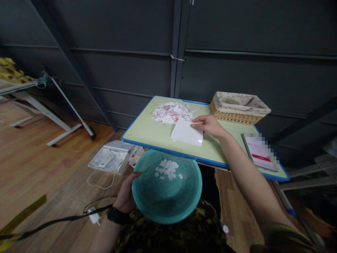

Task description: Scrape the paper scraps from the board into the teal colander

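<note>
My left hand (126, 194) grips the left rim of a teal plastic mesh basket (150, 205), which sits low against the table's front edge. Several small white paper pieces (168, 169) lie inside it. Above the tabletop, my right hand (206, 125) is closed on the upper right edge of a white sheet (187, 133), curved and shiny, like stiff paper or thin plastic. The sheet's upper edge meets a wide pile of white and pinkish paper scraps (171, 111) on the table.
The pale green table (142, 126) has a blue rim. A cloth-lined wicker basket (234, 110) stands at its back right, and a phone or tablet (259, 151) lies at the right. On the floor to the left are an open white box (109, 158) and a white plug adapter (93, 215) near black cables.
</note>
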Demonstrator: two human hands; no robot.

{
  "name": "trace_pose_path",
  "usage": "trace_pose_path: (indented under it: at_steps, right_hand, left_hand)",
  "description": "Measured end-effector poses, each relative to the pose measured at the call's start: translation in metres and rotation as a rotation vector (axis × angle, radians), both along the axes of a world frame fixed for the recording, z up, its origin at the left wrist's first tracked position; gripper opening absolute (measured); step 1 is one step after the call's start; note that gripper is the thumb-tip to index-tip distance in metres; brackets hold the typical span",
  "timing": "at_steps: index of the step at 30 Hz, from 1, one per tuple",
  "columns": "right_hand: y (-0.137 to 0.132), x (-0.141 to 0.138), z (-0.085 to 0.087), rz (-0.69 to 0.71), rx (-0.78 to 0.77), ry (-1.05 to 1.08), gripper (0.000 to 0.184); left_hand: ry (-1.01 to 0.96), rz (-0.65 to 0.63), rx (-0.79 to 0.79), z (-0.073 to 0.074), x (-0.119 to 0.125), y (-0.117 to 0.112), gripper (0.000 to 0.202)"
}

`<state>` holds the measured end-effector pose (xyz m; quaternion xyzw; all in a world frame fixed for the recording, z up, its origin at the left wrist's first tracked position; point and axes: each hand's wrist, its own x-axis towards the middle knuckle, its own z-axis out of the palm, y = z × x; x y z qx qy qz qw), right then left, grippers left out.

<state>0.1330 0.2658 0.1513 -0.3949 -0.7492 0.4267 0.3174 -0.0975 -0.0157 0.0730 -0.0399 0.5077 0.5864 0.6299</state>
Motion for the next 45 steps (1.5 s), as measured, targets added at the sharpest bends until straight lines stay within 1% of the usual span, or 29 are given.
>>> trace_pose_path:
  at_steps: [5,8,10,11,12,15,17,19,20,22,25,27,30,34,37,40,42,45]
  right_hand:
    - [-0.010,-0.003,0.002,0.227,-0.209,-0.092,0.040]
    - [-0.014,-0.004,0.002,0.379,-0.284,-0.131,0.039]
    - [-0.014,-0.004,0.003,0.429,-0.311,-0.105,0.038]
    - [-0.012,-0.003,0.004,0.399,-0.308,-0.057,0.037]
    - [-0.010,-0.002,0.005,0.324,-0.295,0.018,0.037]
    - [0.001,0.004,0.008,-0.038,-0.209,0.293,0.033]
    - [0.009,0.011,0.011,-0.228,-0.151,0.411,0.028]
    - [0.015,0.017,0.014,-0.327,-0.124,0.470,0.024]
    - [0.017,0.020,0.015,-0.341,-0.124,0.480,0.023]
    - [0.017,0.021,0.014,-0.297,-0.142,0.458,0.024]
    - [0.010,0.012,0.009,-0.117,-0.164,0.326,0.029]
    - [0.003,0.002,0.004,-0.008,-0.139,0.244,0.031]
    - [-0.007,-0.010,-0.001,0.106,-0.085,0.165,0.037]
    - [-0.009,-0.007,0.000,0.215,-0.118,0.004,0.043]
    - [-0.004,0.000,0.002,0.235,-0.086,-0.097,0.041]
    - [0.000,0.004,0.003,0.208,-0.059,-0.128,0.039]
    - [0.003,0.006,0.005,0.169,-0.081,-0.105,0.038]
    - [0.006,0.013,0.008,0.103,-0.163,-0.076,0.036]
  left_hand:
    - [0.021,0.007,0.000,0.005,0.003,0.001,0.025]
    - [0.020,0.008,0.005,0.005,0.003,0.001,0.024]
    - [0.009,-0.004,0.006,0.003,0.002,0.000,0.024]
    - [0.007,-0.009,0.009,0.002,0.002,0.000,0.025]
    - [0.012,-0.008,0.012,0.001,0.001,0.000,0.024]
    - [0.044,-0.001,0.018,0.000,0.001,-0.001,0.023]
    - [0.053,-0.011,0.018,0.001,0.001,-0.001,0.021]
    - [0.060,-0.014,0.011,0.001,0.002,-0.001,0.018]
    - [0.066,-0.005,0.004,0.000,0.002,-0.001,0.016]
    - [0.076,0.010,-0.009,-0.001,0.002,-0.002,0.014]
    - [0.071,0.007,-0.017,-0.003,0.003,-0.002,0.014]
    - [0.062,-0.009,-0.021,-0.004,0.002,-0.002,0.015]
    - [0.058,-0.022,-0.021,-0.003,0.003,-0.002,0.016]
    - [0.068,-0.006,-0.022,0.000,0.004,-0.002,0.015]
    - [0.071,-0.001,-0.025,0.001,0.005,-0.001,0.012]
    - [0.072,0.014,-0.018,-0.001,0.005,-0.001,0.011]
    - [0.070,0.020,-0.017,-0.002,0.005,-0.001,0.011]
    - [0.059,0.002,-0.030,-0.003,0.005,-0.001,0.010]
